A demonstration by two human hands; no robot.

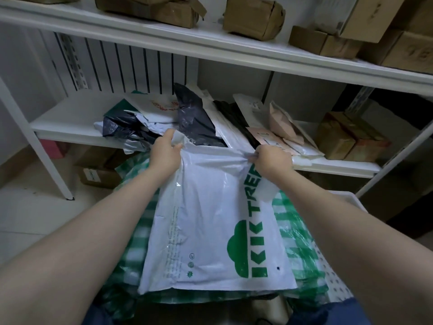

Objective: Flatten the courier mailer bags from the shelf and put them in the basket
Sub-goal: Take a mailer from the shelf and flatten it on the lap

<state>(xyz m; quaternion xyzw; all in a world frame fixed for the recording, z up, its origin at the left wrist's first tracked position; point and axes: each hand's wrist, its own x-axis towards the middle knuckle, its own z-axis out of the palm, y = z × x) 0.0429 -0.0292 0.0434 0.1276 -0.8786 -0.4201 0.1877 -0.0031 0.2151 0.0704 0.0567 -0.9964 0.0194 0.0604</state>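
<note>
A white mailer bag (pixel 210 219) with green lettering and a green tree logo lies stretched out in front of me. My left hand (pixel 165 152) grips its top left corner and my right hand (pixel 271 160) pinches its top right corner. The bag rests on green-and-white checked bags (pixel 297 233) piled in the white perforated basket (pixel 337 281) below. On the middle shelf (pixel 77 118) behind my hands lie more mailers: a crumpled dark grey one (pixel 194 116), a white one with red print (pixel 161 105), a black one (pixel 234 116) and pink ones (pixel 281 125).
Taped brown parcels (pixel 349 136) stand at the right end of the middle shelf. The upper shelf (pixel 187 39) carries several brown cardboard parcels. Cardboard boxes (pixel 98 170) sit on the floor under the shelf. A white shelf leg (pixel 54 170) stands at the left.
</note>
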